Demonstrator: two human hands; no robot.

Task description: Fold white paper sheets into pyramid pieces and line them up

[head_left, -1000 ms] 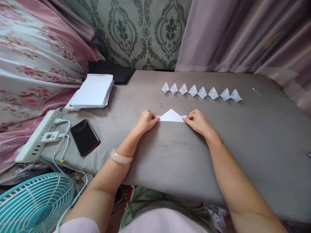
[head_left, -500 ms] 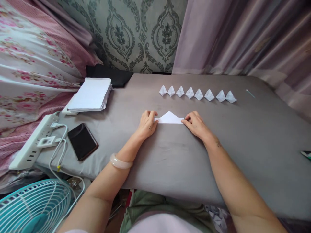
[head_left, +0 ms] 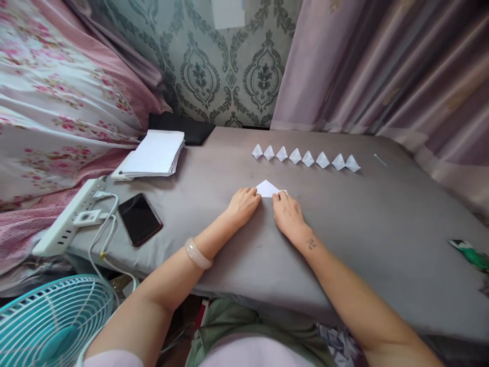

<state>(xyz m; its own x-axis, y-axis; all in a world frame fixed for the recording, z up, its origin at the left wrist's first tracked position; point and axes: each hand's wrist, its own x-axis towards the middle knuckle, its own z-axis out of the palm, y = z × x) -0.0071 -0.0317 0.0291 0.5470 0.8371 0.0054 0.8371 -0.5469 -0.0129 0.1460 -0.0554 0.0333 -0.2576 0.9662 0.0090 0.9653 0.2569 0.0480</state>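
Note:
On the grey cloth-covered table (head_left: pixel 229 244) lies a folded sheet of white paper (head_left: pixel 266 188), its peak pointing away from me and a straight edge facing me. My left hand (head_left: pixel 245 205) has its fingers closed on the paper's left end. Over the right part is my right hand (head_left: pixel 287 211), fingers bent and pressed down on the folded edge; a bit of the paper strip shows past them. Both ends of the paper are partly hidden by the fingers. Farther back stands a row of several small folded white paper shapes (head_left: pixel 295 156).
At the back left, a stack of white paper (head_left: pixel 155 153) lies beside a black folder-like item (head_left: pixel 187 130). Nearer are a dark phone (head_left: pixel 140 219) and a white power strip (head_left: pixel 71 219) with cables. A teal fan (head_left: pixel 61 326) stands below; a green object (head_left: pixel 471 253) lies far right.
Both hands have moved inward along the paper, the right one most, from its outer tip to over its folded edge. The view has tilted up slightly.

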